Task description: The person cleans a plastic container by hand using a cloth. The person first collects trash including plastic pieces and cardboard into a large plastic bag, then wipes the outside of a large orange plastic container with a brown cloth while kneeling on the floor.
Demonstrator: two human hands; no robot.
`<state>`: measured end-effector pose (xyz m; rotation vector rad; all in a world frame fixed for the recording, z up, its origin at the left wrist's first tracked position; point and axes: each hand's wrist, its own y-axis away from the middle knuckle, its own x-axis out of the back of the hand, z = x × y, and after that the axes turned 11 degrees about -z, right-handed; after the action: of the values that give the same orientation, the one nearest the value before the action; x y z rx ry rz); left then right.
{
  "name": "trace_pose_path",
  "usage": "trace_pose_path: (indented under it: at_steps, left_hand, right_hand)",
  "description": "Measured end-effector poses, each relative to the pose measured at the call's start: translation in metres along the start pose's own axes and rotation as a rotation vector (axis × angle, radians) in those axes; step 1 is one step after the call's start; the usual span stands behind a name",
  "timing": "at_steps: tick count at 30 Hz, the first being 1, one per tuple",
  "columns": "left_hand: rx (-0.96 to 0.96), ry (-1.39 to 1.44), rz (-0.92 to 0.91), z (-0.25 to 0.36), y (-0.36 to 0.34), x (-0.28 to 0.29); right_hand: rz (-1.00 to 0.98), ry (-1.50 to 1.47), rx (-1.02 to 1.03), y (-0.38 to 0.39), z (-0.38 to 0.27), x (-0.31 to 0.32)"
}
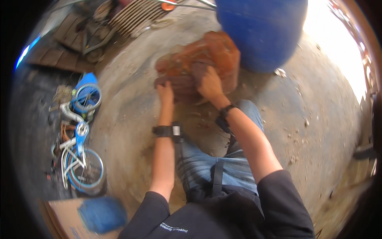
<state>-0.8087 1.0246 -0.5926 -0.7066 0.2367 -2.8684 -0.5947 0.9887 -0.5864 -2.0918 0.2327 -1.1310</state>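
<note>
A dirty orange-red plastic container (223,49), shaped like a jerry can, is on the concrete floor in front of me, blurred by motion. A brownish-purple cloth (183,85) lies against its near side. My left hand (165,91) is closed on the left end of this cloth. My right hand (210,84) is closed on a bunched part of the cloth, pressed against the container. Fingertips of both hands are partly hidden in the cloth.
A large blue barrel (262,32) stands just behind and right of the container. To the left lies a white and blue child's bicycle (81,159). A cardboard box (59,213) with blue denim (102,215) is at lower left. Wooden boards (55,57) lie far left.
</note>
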Motion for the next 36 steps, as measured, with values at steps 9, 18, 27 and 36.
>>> trace_pose_path:
  at_steps: [9, 18, 27, 36]
  left_hand:
    - [-0.214, -0.244, 0.020, 0.059, 0.030, 0.026]
    - [-0.549, -0.420, -0.049, 0.081, -0.013, 0.026]
    - [-0.506, -0.469, 0.157, 0.091, 0.027, 0.005]
    - [-0.453, -0.547, 0.017, 0.134, 0.099, -0.002]
  right_hand:
    - [0.043, -0.105, 0.020, 0.021, -0.030, 0.030]
    - [0.027, -0.135, -0.039, 0.014, -0.043, 0.043]
    - [0.026, -0.117, -0.102, 0.002, -0.035, 0.054]
    - [-0.214, -0.229, -0.068, -0.002, 0.002, 0.102]
